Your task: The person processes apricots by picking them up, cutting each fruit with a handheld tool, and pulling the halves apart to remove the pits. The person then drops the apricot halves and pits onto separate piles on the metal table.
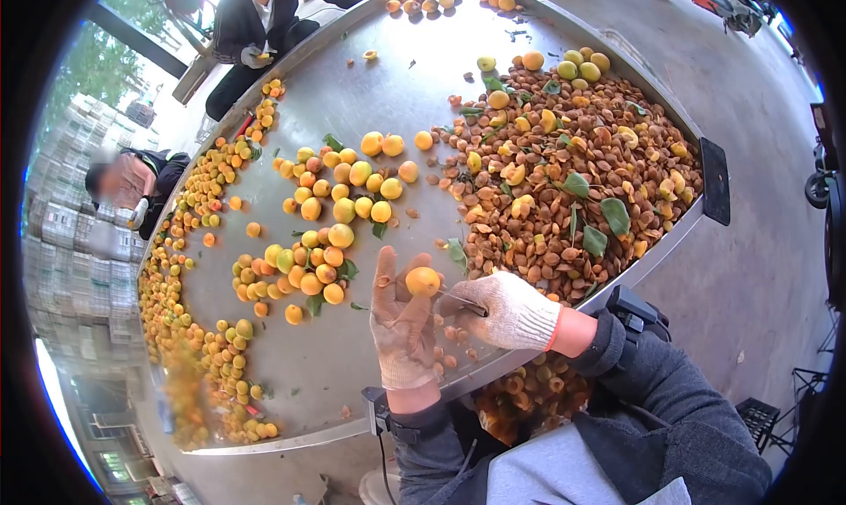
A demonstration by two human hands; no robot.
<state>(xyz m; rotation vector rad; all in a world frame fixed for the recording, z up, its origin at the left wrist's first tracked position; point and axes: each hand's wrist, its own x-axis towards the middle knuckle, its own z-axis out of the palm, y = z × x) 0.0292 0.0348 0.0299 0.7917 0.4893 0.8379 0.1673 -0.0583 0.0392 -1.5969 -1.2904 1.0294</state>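
My left hand [398, 342], in a stained glove, is closed around an orange-yellow apricot [423, 281] near the table's front edge. From the right, my right hand [507, 311], in a white knitted glove, grips a thin metal tool [476, 308] with a dark end. Its slim tip reaches the apricot's side; the shape of the tip is too small to make out. Just beyond my right hand lies a big heap of brown apricot pits [564, 188], mixed with green leaves and some yellow fruit pieces. Loose pits are scattered below the two hands.
Whole apricots [344, 210] lie in clusters across the metal table [388, 82], with more along its left side. Below the front edge, pitted fruit fills a container [529, 395]. Two people [269, 20] [141, 183] are at the far and left sides. Scooters [714, 3] stand behind right.
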